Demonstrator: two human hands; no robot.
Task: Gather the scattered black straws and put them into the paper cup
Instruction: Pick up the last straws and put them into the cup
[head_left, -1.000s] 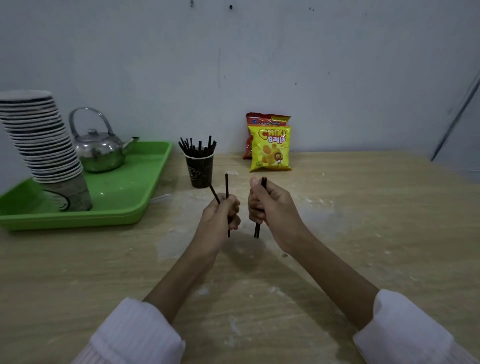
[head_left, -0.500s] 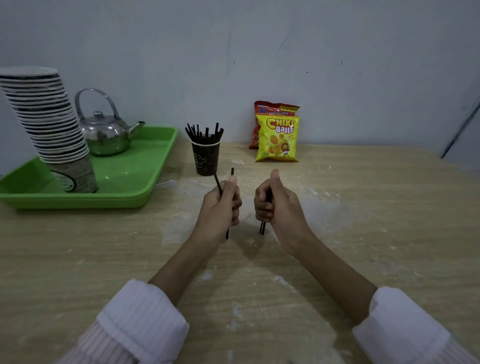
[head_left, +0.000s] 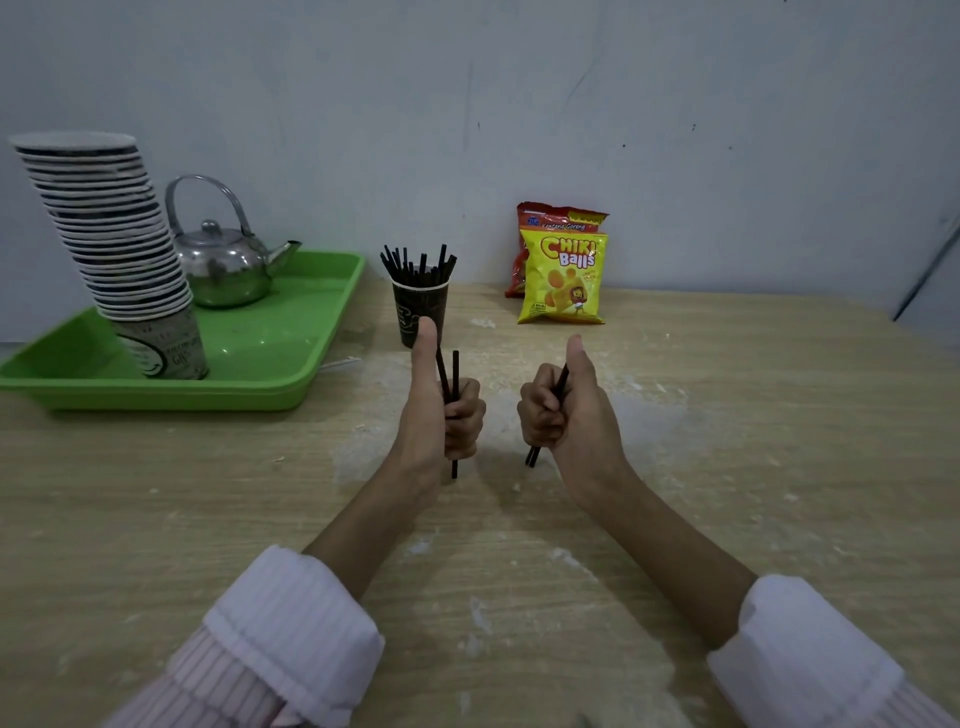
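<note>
A dark paper cup (head_left: 421, 306) stands at the back of the wooden table with several black straws (head_left: 418, 265) sticking out of it. My left hand (head_left: 441, 410) is a fist around two black straws (head_left: 455, 371), held upright just in front of the cup, thumb raised. My right hand (head_left: 563, 415) is a fist around black straws (head_left: 532, 456) too, thumb up; their ends show above and below the fingers. Both hands hover a little above the table, side by side.
A green tray (head_left: 270, 364) at the left holds a tall stack of paper cups (head_left: 111, 239) and a metal kettle (head_left: 223, 260). Two snack bags (head_left: 563, 275) lean against the wall behind the right hand. The table (head_left: 727, 415) has pale smears.
Both thumbs have lifted straight up. The hands have stayed about level with each other, still gripping their straws.
</note>
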